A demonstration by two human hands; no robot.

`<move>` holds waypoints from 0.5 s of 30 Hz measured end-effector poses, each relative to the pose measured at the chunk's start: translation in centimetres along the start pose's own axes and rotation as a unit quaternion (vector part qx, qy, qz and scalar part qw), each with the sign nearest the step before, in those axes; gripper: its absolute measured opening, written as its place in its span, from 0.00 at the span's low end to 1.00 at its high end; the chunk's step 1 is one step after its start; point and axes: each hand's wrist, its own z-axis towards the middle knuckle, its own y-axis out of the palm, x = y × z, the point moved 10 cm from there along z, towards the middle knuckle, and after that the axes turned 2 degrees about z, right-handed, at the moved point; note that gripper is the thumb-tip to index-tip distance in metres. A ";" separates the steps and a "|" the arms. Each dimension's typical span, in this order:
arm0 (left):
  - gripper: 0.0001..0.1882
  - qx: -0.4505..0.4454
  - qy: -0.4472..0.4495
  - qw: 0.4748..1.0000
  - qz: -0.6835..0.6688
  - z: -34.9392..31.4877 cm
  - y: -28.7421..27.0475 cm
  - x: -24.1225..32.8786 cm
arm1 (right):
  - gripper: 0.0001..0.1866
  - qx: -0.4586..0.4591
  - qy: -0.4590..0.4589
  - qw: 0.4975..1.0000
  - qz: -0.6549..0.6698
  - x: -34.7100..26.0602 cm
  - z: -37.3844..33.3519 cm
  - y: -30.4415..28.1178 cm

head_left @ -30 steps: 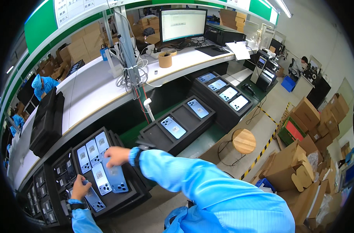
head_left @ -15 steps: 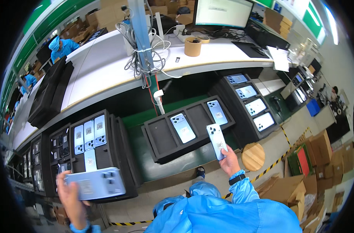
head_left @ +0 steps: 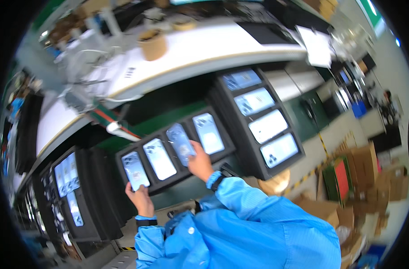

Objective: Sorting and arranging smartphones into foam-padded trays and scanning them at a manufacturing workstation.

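Note:
A black foam tray (head_left: 233,144) lies in front of me. My left hand (head_left: 141,200) grips the lower end of a light blue smartphone (head_left: 133,168) at the tray's left slot. In my right hand (head_left: 200,160) is another blue smartphone (head_left: 178,138), held by its lower right edge over a slot right of the middle. Whether either phone rests fully in its slot, I cannot tell. Between them lies a smartphone (head_left: 159,158) in its own slot. One more smartphone (head_left: 208,133) sits in the right slot.
To the right, a taller stack of black foam trays (head_left: 244,154) holds several phones. More trays (head_left: 90,210) with phones stand at the left. Behind is a white bench (head_left: 213,45) with a cardboard tub (head_left: 153,45). A round wooden stool (head_left: 276,181) and cardboard boxes (head_left: 363,168) are at right.
Both hands have brought their phones to the middle tray, the left one moving right from the left trays. The view has turned to the right.

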 end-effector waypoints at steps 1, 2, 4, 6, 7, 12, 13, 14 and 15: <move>0.31 -0.005 0.089 0.989 0.118 1.6 -1.2 -0.1 | 0.32 -0.003 -0.054 0.999 -0.004 -1.6 -0.6 -0.1; 0.30 -0.011 0.136 0.976 0.170 0.6 0.4 1.7 | 0.33 0.002 -0.086 0.996 -0.015 -2.4 -1.2 -0.6; 0.30 -0.020 0.222 0.910 0.350 -0.7 2.4 4.4 | 0.32 0.027 -0.152 0.983 -0.097 -4.4 -2.2 -1.0; 0.31 -0.034 0.315 0.800 0.510 -2.1 4.8 5.4 | 0.28 0.035 -0.188 0.966 -0.173 -4.9 -2.6 0.0; 0.31 -0.055 0.364 0.727 0.579 -2.9 5.7 5.3 | 0.25 0.028 -0.191 0.965 -0.177 -4.7 -2.9 0.6; 0.28 -0.177 0.333 0.663 0.646 -2.4 8.0 2.0 | 0.12 0.062 -0.211 0.961 -0.168 -3.6 -3.5 -1.7; 0.28 -0.182 0.340 0.657 0.648 -2.8 8.4 2.6 | 0.12 0.072 -0.208 0.961 -0.165 -3.4 -3.7 -1.9; 0.28 -0.195 0.317 0.650 0.662 -2.8 8.6 2.6 | 0.11 0.064 -0.206 0.964 -0.156 -3.1 -3.9 -1.7; 0.28 -0.206 0.294 0.644 0.676 -2.6 8.6 2.5 | 0.10 0.055 -0.207 0.966 -0.147 -2.9 -3.8 -1.5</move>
